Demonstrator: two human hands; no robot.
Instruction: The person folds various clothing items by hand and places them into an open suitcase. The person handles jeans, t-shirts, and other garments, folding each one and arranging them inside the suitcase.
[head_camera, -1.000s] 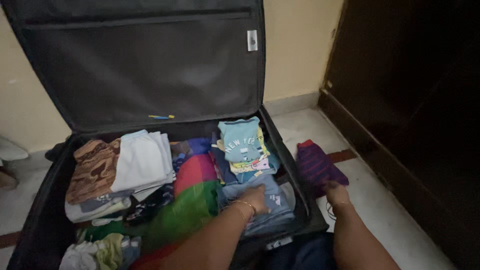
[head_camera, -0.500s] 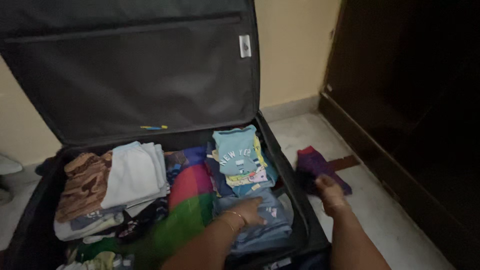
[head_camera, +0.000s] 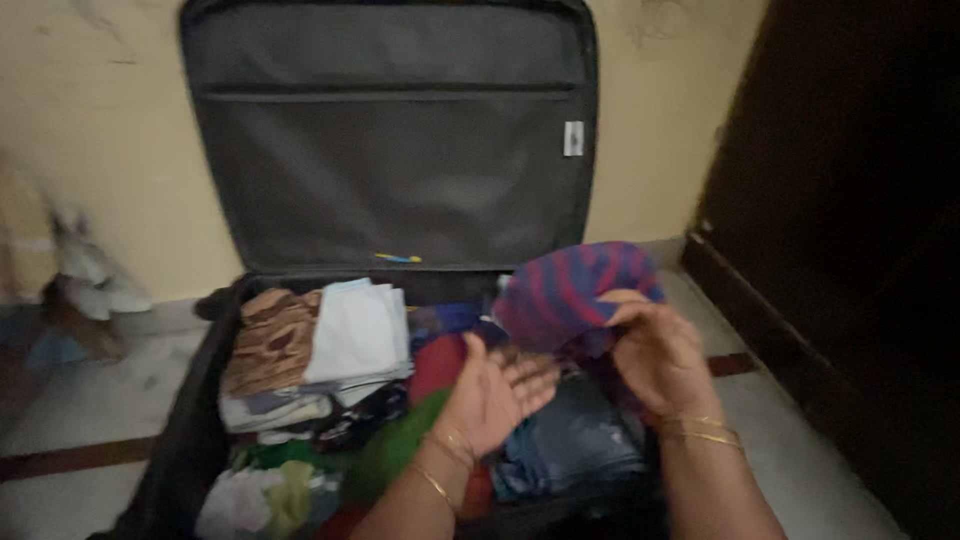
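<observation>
**While the case lies open, both hands work a striped garment above it**

Head view, only view available:

- Right hand (head_camera: 655, 350) has its grip closed on the purple-and-red striped garment (head_camera: 575, 295), fingers pinching the lower edge. Cloth is bunched and lifted clear of the packed layer, hanging over the right half of the suitcase (head_camera: 190, 440).
- Left hand (head_camera: 495, 385) is open, palm up, fingers spread, just under the garment. Reads as a support for the loose cloth; it holds nothing, and contact with the fabric is unclear through motion blur.
- Suitcase lid (head_camera: 390, 160) stands upright against the wall, so the whole tub stays reachable.
- Folded stacks sit in rows: brown patterned piece (head_camera: 265, 340) far left, white stack (head_camera: 355, 335) touching it, blue denim pile (head_camera: 575, 445) below the hands.
- Bangles on both wrists.
- Dark wooden door (head_camera: 850, 250) to the right.
</observation>
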